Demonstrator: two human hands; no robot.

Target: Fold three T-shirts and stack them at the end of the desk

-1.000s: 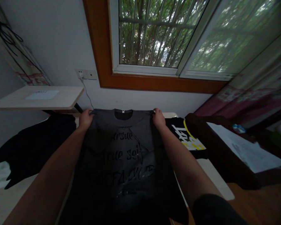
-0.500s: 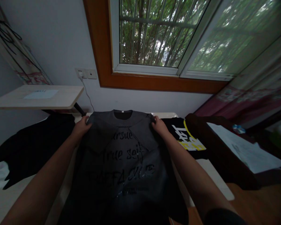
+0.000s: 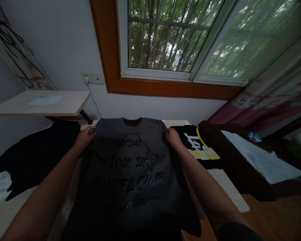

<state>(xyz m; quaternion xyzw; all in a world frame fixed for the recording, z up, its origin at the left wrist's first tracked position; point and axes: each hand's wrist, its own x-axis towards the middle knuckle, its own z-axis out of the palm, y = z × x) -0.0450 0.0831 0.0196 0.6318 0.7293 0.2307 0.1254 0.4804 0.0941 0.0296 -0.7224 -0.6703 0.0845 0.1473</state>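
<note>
A dark grey T-shirt (image 3: 130, 157) with glossy black lettering is spread front side up over the pale table, its collar toward the window. My left hand (image 3: 86, 135) pinches its left edge just below the shoulder. On the opposite edge, at about the same height, my right hand (image 3: 172, 136) has its fingers closed on the cloth. The shirt's lower part falls into deep shadow toward me. To the left lies a rumpled black garment (image 3: 40, 150), and to the right a folded black garment with white and yellow print (image 3: 199, 145).
A raised wooden shelf (image 3: 72, 100) with a paper on it stands at the back left, near a wall socket (image 3: 92, 78) with a cable. On the right, a paper sheet (image 3: 261, 157) lies on dark furniture. The pale table's corner (image 3: 230, 190) shows beside my right forearm.
Both hands have slid slightly down the shirt's side edges. The cloth at the chest and shoulders lies flatter, and the lettering shows more fully.
</note>
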